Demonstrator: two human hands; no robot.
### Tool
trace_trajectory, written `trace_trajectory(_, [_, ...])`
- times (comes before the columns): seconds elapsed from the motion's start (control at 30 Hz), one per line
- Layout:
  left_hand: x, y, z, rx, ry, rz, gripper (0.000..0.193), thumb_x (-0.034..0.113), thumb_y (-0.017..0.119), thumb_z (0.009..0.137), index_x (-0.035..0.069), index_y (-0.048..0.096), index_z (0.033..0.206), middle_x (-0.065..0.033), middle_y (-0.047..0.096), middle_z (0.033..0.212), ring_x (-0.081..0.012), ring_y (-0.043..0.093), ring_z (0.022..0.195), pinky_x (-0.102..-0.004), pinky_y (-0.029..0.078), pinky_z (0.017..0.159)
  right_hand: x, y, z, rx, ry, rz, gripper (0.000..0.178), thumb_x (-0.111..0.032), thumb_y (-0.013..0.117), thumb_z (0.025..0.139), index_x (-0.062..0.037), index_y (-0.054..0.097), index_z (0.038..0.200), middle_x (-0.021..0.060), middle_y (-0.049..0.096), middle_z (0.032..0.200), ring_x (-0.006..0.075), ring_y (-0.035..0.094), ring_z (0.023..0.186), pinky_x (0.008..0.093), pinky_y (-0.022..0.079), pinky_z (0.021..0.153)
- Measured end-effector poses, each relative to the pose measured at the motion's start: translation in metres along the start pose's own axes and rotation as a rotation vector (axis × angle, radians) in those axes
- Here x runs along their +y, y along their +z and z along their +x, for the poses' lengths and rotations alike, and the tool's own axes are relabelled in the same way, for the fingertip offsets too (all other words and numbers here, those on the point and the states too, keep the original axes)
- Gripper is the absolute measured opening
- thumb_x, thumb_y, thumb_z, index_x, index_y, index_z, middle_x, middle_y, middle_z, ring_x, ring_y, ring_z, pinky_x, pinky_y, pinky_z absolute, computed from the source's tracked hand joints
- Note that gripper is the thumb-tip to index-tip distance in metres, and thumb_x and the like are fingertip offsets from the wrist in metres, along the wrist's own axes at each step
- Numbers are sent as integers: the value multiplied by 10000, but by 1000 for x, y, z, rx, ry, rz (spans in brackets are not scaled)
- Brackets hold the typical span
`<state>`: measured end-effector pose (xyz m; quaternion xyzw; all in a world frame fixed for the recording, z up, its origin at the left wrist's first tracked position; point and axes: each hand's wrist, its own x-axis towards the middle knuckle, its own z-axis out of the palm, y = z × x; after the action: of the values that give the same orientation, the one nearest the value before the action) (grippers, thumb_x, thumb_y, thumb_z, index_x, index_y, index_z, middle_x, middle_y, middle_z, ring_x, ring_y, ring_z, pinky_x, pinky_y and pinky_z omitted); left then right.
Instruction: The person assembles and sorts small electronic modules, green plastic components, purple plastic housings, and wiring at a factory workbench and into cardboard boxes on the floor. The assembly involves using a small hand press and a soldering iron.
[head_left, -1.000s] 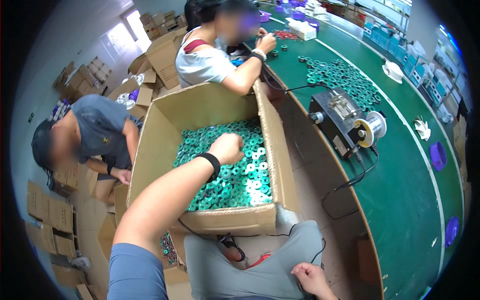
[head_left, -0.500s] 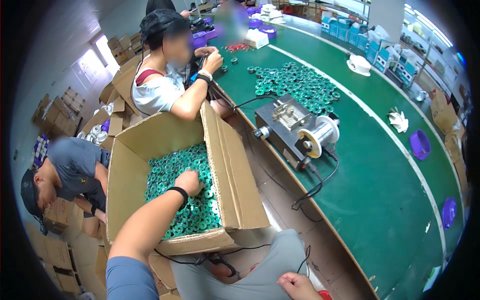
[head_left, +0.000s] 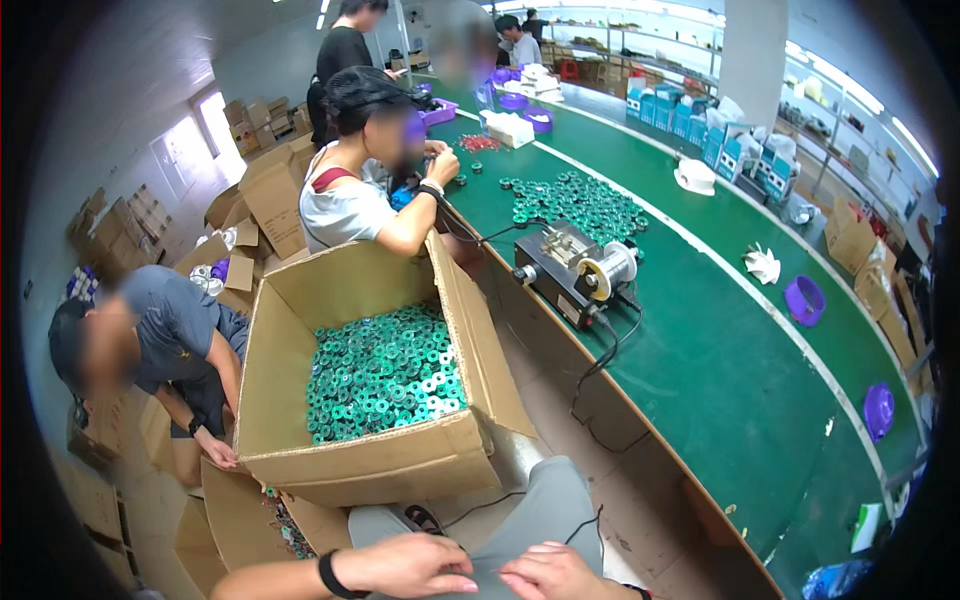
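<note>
My left hand (head_left: 412, 565), with a black band at the wrist, is over my lap, palm down and fingers loosely apart. Close to its right, my right hand (head_left: 552, 573) has its fingers stretched toward the left one. Neither hand shows anything held; the undersides of the fingers are hidden. Beneath both lie my grey trousers (head_left: 540, 500). Just ahead stands a big open cardboard box (head_left: 370, 484), its lower part filled with small green ring-shaped parts (head_left: 385, 370).
A green worktable (head_left: 700, 400) runs along the right, bearing a black machine (head_left: 550, 285) with a wire spool (head_left: 612, 268), cables and a spread of green rings (head_left: 580, 205). One co-worker (head_left: 345, 200) sits beyond the box; another (head_left: 180, 330) bends at left over a second carton (head_left: 235, 520).
My left hand has come out of the box and back to my lap, beside my right hand. My view has shifted, and the co-worker at left now reaches toward the lower carton.
</note>
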<state>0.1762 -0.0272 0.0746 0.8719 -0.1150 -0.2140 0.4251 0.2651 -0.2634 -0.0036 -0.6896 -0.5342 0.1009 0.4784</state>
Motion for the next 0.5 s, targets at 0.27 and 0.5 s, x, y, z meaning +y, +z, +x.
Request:
trace_trajectory(0.27, [-17,85,-55,144,26,-335,277,269,586,986,30,687,891,-148,654,817,-269,639,761,-365,504,693,-42,31,0,-143,-155,-110,124,-210,722,804,-103,682,854,85,623,711,290,614,672,407,478,634])
trace_trajectory(0.5, [-21,108,-75,173,0,-382,273,261,576,998,30,699,920,-118,680,808,-223,640,753,-342,505,691,-59,47,-3,-197,-130,-119,168,-281,690,835,-114,691,855,93,629,713,304,622,700,434,478,655])
